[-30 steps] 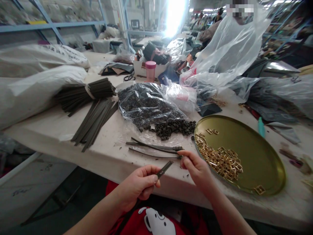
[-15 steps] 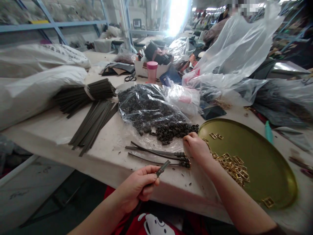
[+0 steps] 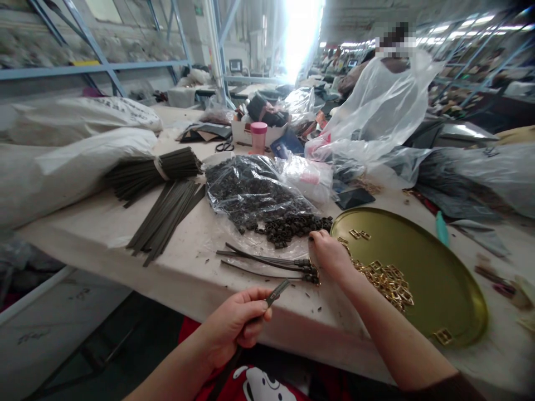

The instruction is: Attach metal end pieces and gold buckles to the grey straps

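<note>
One gold tray [image 3: 422, 245]; two hands: left hand [image 3: 236, 323], right hand [image 3: 332, 256]. One tied strap bundle [image 3: 150, 170] at 10 o'clock; one pink-lidded cup [image 3: 258, 136] at 12 o'clock. Loose gold buckles [image 3: 387, 278] and dark loops [image 3: 292, 225]: too many to count.

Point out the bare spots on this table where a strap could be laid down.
Bare table lies left of the loose straps, and along the front edge under the finished straps. The gold tray is bare at its right half. Around the bag of loops it is crowded.
</note>
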`<state>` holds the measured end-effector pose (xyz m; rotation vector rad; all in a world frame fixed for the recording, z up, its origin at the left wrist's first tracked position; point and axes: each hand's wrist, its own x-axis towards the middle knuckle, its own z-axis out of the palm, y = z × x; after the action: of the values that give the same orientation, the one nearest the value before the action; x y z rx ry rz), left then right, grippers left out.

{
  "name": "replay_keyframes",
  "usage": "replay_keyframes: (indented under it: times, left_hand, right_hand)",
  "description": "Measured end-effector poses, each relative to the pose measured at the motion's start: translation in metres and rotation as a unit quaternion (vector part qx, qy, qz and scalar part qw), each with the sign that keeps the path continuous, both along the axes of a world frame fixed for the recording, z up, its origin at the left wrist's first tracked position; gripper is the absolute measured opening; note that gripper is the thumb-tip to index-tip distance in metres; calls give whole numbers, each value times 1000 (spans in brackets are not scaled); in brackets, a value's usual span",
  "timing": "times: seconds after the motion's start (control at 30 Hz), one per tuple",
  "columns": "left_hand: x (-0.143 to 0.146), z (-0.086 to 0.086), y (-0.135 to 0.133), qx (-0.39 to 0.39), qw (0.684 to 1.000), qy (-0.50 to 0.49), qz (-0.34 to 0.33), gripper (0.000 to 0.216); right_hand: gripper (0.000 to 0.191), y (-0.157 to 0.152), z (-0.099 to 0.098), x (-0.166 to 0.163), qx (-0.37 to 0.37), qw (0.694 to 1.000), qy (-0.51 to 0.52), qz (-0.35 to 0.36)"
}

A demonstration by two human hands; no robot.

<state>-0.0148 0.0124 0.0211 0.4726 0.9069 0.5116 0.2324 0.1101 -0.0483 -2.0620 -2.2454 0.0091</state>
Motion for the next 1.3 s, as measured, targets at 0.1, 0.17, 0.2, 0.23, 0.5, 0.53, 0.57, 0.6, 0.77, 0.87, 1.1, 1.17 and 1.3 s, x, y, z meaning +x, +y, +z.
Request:
replay_keyframes:
  times: [0.1, 0.17, 0.2, 0.23, 0.5, 0.53, 0.57, 0.6, 0.77, 0.87, 1.1, 1.17, 1.3]
  left_hand:
    - [1, 0, -7, 6, 1000, 0, -1, 28]
    - [2, 0, -11, 13, 1000, 4, -3, 28]
    - [3, 0, -12, 20, 1000, 10, -4, 28]
    - [4, 1, -14, 29, 999, 17, -6, 29]
    - [8, 19, -18, 111, 992, 49, -27, 39]
    - [10, 22, -17, 122, 991, 45, -36, 40]
    - [13, 24, -15, 134, 989, 44, -46, 41]
    - [14, 26, -13, 146, 987, 48, -55, 41]
    - [18, 25, -4, 224, 962, 127, -87, 31]
    - [15, 20, 0, 275, 939, 186, -90, 26]
    - [11, 9, 6, 283, 929, 210, -110, 21]
    - [12, 6, 8, 280, 928, 220, -110, 20]
    - [13, 5, 10, 283, 923, 236, -113, 18]
  right_hand:
    - [22, -8, 2, 2, 3, 999, 28, -19]
    - [22, -13, 4, 4, 3, 998, 58, -25]
    - [22, -15, 6, 5, 4, 997, 77, -26]
    - [22, -17, 8, 6, 8, 995, 100, -25]
    - [30, -73, 46, -16, -37, 855, 516, -32]
    - [32, -82, 51, -23, -73, 772, 629, -43]
    - [32, -90, 54, -30, -103, 690, 714, -57]
    - [32, -96, 57, -36, -124, 617, 774, -74]
    - [26, -108, 62, -60, -188, 425, 874, -140]
    - [24, -107, 61, -68, -206, 363, 897, -147]
    - [26, -103, 48, -78, -158, 355, 900, -198]
    - [25, -103, 46, -79, -139, 361, 900, -201]
    - [23, -105, 43, -80, -110, 407, 888, -182]
